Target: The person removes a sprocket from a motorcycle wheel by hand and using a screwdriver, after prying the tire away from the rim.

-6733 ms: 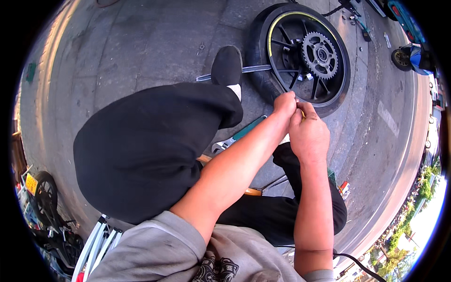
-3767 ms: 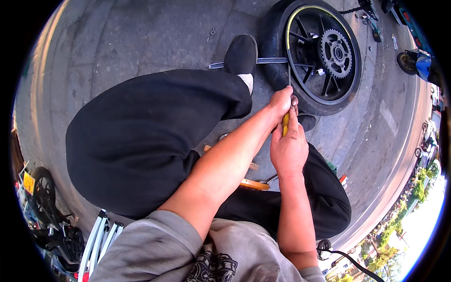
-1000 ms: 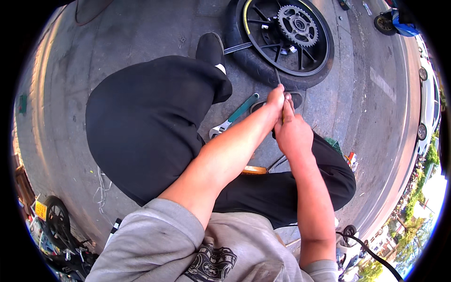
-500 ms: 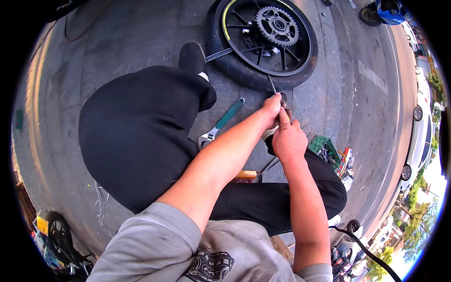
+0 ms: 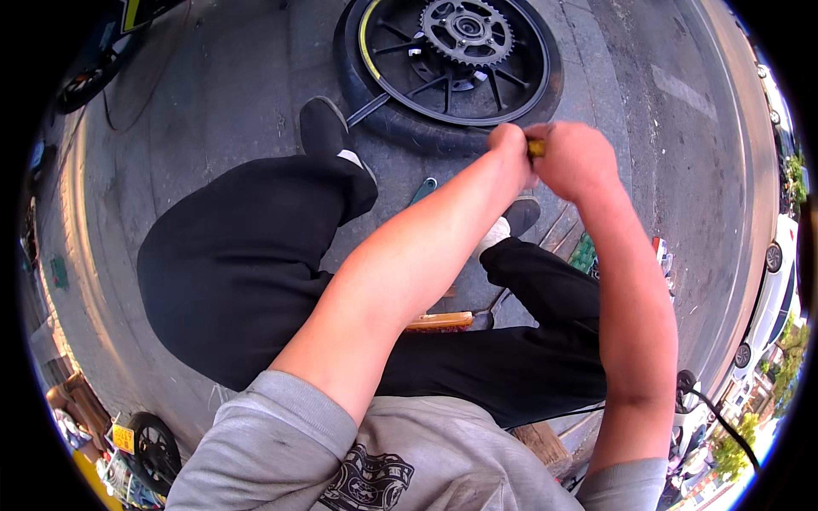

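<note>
A motorcycle wheel lies flat in front of me, with a black tyre (image 5: 409, 129) around a dark spoked rim and a toothed sprocket (image 5: 436, 34) on top. My left hand (image 5: 512, 157) is closed at the tyre's near edge. Right beside it, my right hand (image 5: 578, 160) is wrapped around a tool with a yellow handle (image 5: 536, 148), only a short piece of which shows between the hands. The left fist seems to grip the same tool; its far end is hidden. A flat metal tyre lever (image 5: 370, 109) sticks out from the rim next to my left shoe (image 5: 324, 125).
An adjustable wrench (image 5: 423, 189) with a green handle lies partly behind my left forearm. A wooden-handled brush (image 5: 441, 321) rests between my legs. Beside my right leg stands a green basket (image 5: 584, 254). Parked motorcycles and a white car (image 5: 774, 294) line the edges of the view.
Both hands have moved and turned; the right fist now wraps round the tool, its elbow swung outward. The yellow handle has come into sight. The view has shifted, with the wheel higher and farther left.
</note>
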### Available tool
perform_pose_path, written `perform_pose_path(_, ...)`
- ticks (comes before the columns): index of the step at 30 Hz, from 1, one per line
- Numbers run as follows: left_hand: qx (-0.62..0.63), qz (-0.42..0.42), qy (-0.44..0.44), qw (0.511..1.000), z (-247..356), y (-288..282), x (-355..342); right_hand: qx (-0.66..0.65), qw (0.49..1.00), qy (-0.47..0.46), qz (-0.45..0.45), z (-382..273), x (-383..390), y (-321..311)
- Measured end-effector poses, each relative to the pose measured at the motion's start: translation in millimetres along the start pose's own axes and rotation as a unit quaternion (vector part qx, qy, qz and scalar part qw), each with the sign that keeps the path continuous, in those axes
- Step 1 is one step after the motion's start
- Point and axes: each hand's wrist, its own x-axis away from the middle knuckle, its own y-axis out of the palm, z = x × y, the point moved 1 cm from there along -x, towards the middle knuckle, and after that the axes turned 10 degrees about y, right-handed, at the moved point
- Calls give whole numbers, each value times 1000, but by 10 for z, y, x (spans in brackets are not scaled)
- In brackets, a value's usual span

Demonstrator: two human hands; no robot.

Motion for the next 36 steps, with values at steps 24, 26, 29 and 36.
perform_pose_path(24, -125, -126, 20, 984, -922, -587, -153, 41, 995, 50, 82, 497, 869, 1584)
perform_pose_path(26, -28, -113, -14, 993, -702, -294, -24, 71, 995, 46, 46, 361, 659, 1055)
perform_pose_path(29, -32, -23, -75, 996, -338, 26, -31, 69, 996, 10, 56, 299, 267, 480)
perform_pose_path(36, -42, -64, -82, 994, -162, 462, -122, 111, 994, 11, -7, 420, -323, -80)
